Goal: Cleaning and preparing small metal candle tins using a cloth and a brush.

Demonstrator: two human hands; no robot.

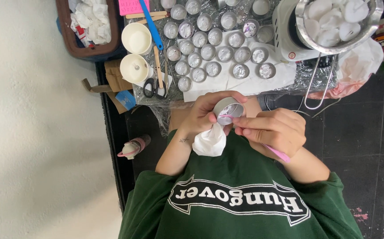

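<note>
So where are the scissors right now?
In the head view, the scissors lie at the table's left edge, below the two white cups, beside the rows of small metal tins.

tins (214, 48) in rows on table | scissors (154, 86) left of them | pot (338, 22) right

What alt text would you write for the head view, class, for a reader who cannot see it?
A person's left hand holds a small metal cup and a white tissue, while the right hand puts a pink stick to the cup. Beyond, rows of similar cups sit on a table beside a pot of white chunks.
</note>
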